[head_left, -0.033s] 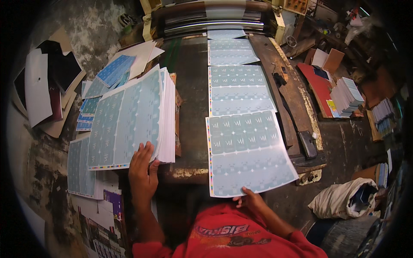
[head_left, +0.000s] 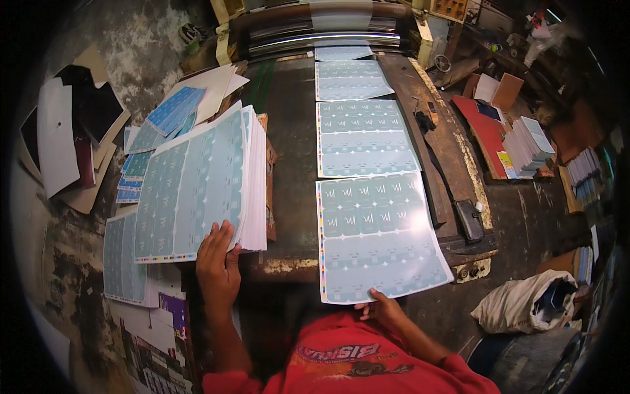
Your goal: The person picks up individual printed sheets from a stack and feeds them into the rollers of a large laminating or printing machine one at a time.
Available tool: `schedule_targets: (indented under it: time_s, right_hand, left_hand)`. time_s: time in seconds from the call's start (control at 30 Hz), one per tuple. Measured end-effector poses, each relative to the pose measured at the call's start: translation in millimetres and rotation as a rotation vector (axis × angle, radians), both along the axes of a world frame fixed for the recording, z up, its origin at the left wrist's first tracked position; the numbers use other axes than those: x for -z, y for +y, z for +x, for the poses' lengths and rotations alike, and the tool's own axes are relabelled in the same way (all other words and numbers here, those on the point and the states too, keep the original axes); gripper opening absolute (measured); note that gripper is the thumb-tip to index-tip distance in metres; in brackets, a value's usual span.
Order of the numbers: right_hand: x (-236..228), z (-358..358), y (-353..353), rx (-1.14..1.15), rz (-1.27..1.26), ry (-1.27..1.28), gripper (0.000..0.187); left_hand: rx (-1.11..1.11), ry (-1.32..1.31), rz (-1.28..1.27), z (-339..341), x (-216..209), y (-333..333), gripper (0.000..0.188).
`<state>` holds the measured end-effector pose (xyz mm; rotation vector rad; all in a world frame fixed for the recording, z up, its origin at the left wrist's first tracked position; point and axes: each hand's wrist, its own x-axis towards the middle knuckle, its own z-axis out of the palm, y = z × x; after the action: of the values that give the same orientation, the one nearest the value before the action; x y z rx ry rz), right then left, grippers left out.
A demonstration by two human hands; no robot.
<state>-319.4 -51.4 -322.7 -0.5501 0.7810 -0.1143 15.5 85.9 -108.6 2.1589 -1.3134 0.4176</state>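
Observation:
My right hand [head_left: 382, 310] pinches the near edge of a pale blue-green printed sheet [head_left: 371, 240], thumb on top and fingers underneath. That sheet lies nearest me in a row, its lower edge reaching past the table's edge. Beyond it lie a second printed sheet [head_left: 364, 141] and a third [head_left: 348, 79], running back toward the rollers. To the left, my left hand [head_left: 218, 259] lies on the near right corner of a thick stack of matching sheets [head_left: 190, 190]. Its fingers are stretched out on the top sheet, the thumb beside the stack's edge.
At the far end stands a machine with shiny rollers [head_left: 321, 41]. The dark machine bed [head_left: 292, 151] separates stack and row. A black pouch [head_left: 468, 220] lies on the right rail. More sheets [head_left: 121, 259] sit left, paper bundles [head_left: 528, 148] right, and a whitish sack [head_left: 518, 305] lower right.
The nearest sheet has shifted very slightly toward me and to the right, with my right hand still at its edge. My left hand has hardly moved.

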Motion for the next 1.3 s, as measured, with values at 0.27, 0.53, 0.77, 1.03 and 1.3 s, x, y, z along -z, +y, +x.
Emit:
schedule_targets:
  time_s: [0.27,0.53,0.77,1.03,1.3]
  right_hand:
    - [-20.6,28.5,-22.2,0.129,-0.016,-0.073,0.057]
    - [-1.0,55.0,-29.9,0.427,-0.038,-0.070,0.053]
    - [-38.9,52.6,-30.5,0.616,-0.166,-0.038,0.066]
    - [-128.8,57.8,-50.0,0.203,-0.296,-0.635,0.059]
    - [-52.4,28.4,-53.9,0.214,-0.107,-0.183,0.035]
  left_hand:
    - [-0.021,0.225,-0.091,1.6,-8.4,7.2,0.032]
    - [-0.012,1.003,-0.669,24.9,-5.9,16.7,0.033]
    - [-0.071,0.635,-0.578,-0.7,-7.0,15.3,0.025]
    - [0.587,0.243,0.075,-50.2,-36.8,3.3,0.018]
    - [0.045,-0.012,-0.061,-31.3,-28.5,-0.9,0.052]
